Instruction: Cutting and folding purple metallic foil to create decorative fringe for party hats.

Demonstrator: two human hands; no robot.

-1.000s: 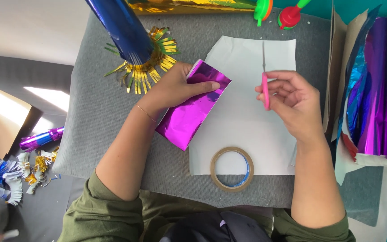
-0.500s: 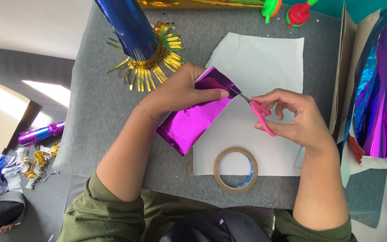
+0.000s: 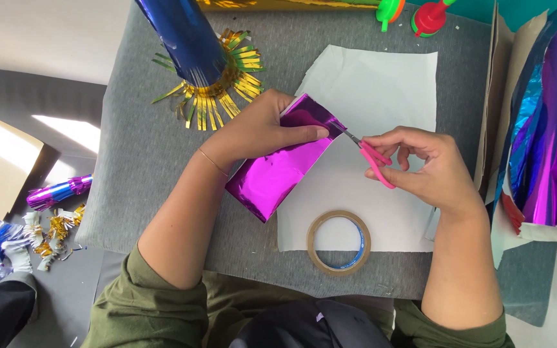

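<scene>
Your left hand (image 3: pixel 259 132) pins the folded magenta foil sheet (image 3: pixel 278 171); your right hand (image 3: pixel 430 167) grips small pink-handled scissors (image 3: pixel 372 156) at its edge.

Bright, even daylight, exposure fine. Hard sun patches on the floor (image 3: pixel 66 132) at mid left, edges crisp, so light enters from the left side. Shadows under the hands are soft and short. Specular glare on the magenta foil piece (image 3: pixel 278 174), strongest along its lower half, and on the blue foil cone (image 3: pixel 185 38) at top centre. Foil sheets (image 3: pixel 552 129) at right edge show streaky highlights. Focus sharp across the centre; no motion blur. Mild wide-angle stretch toward the corners.
</scene>
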